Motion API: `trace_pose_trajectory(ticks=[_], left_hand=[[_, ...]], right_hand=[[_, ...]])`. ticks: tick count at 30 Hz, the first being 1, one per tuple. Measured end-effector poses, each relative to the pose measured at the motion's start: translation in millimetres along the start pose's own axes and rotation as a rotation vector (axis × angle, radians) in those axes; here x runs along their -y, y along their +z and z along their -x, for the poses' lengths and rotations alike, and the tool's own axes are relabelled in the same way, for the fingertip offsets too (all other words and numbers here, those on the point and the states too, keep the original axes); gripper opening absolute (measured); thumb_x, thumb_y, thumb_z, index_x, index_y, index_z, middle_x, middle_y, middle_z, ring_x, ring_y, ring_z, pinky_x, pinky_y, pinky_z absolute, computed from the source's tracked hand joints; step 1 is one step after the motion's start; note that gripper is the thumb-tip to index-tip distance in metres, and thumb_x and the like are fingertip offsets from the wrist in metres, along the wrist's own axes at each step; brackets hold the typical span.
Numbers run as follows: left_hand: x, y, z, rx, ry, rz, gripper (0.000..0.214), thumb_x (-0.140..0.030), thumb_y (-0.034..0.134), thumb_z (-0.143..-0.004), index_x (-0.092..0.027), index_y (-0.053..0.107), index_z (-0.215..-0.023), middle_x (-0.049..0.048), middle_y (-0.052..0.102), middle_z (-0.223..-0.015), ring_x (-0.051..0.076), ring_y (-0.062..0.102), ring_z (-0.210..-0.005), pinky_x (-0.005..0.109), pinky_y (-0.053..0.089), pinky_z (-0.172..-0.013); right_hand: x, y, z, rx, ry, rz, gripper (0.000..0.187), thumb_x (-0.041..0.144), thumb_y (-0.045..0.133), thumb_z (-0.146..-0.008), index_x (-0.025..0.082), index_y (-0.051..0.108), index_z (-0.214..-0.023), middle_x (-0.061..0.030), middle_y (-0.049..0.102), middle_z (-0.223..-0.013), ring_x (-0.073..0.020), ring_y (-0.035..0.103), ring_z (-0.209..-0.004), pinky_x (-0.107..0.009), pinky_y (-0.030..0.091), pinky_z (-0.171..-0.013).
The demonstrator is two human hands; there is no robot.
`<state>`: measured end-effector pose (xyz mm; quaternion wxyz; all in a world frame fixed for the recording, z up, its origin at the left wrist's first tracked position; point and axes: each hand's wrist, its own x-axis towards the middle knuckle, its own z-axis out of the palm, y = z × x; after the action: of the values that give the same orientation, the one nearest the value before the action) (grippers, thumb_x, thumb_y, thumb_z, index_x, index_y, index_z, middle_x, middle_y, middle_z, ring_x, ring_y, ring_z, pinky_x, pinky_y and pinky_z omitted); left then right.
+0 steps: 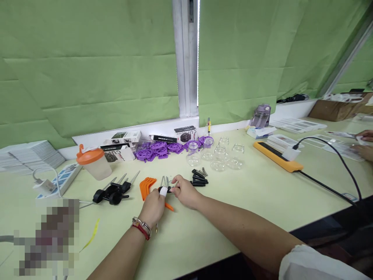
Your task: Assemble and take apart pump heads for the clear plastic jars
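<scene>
Above the pale table, my left hand is closed on a small black part, its thumb lying on top. An orange strip sticks out from under that hand; I cannot tell whether it is joined to the black part. My right hand pinches at the right end of the same part. Several bent orange pieces lie just left of my hands, and metal rods lie behind them. Black parts with metal rods are heaped farther left. To the right are black sleeves and small springs.
Purple plastic rings, printed boxes and clear glass jars line the back. An orange-lidded cup stands left. On the right lies an orange power strip with a black cable; another person's hands are at far right.
</scene>
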<state>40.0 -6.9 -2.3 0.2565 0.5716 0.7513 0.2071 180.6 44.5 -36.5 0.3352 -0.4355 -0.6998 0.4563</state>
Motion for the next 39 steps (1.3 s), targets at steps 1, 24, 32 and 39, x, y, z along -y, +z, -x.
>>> trace_pose_trajectory(ticks=[1,24,32,39], left_hand=[[-0.3,-0.6,0.1,0.003,-0.005,-0.002,0.033,-0.042,0.031,-0.088,-0.016,0.05,-0.084,0.0056,0.056,-0.065,0.02,0.053,-0.054,0.031,0.036,-0.051],[0.8,0.0,-1.1,-0.025,0.002,0.044,0.031,-0.04,0.035,-0.087,-0.015,0.053,-0.083,0.0065,0.057,-0.064,0.021,0.056,-0.056,0.032,0.038,-0.052],[-1.9,-1.4,1.2,-0.024,-0.016,0.045,0.034,-0.042,0.033,-0.088,-0.015,0.053,-0.084,0.0067,0.057,-0.063,0.021,0.055,-0.056,0.032,0.037,-0.051],[-1.4,-1.3,-0.1,-0.002,-0.021,0.013,0.033,-0.041,0.032,-0.088,-0.015,0.052,-0.085,0.0061,0.056,-0.062,0.021,0.055,-0.055,0.032,0.037,-0.052]], right_hand=[[0.9,-0.2,0.3,0.001,0.005,0.001,0.013,0.02,0.052,-0.081,0.022,0.046,-0.093,0.0052,0.05,-0.063,-0.0108,0.046,-0.056,-0.022,0.033,-0.053],[4.7,-1.3,3.4,-0.001,-0.007,0.022,0.008,0.021,0.052,-0.081,0.022,0.047,-0.088,0.0056,0.049,-0.063,-0.0103,0.042,-0.053,-0.022,0.032,-0.053],[3.9,-1.8,3.5,-0.017,-0.005,0.038,0.014,0.022,0.053,-0.081,0.022,0.049,-0.094,0.0035,0.054,-0.069,-0.0115,0.047,-0.057,-0.023,0.034,-0.054],[5.2,-1.7,3.9,-0.013,0.002,0.024,0.015,0.021,0.053,-0.08,0.023,0.049,-0.094,0.0047,0.052,-0.066,-0.0108,0.045,-0.055,-0.023,0.033,-0.054]])
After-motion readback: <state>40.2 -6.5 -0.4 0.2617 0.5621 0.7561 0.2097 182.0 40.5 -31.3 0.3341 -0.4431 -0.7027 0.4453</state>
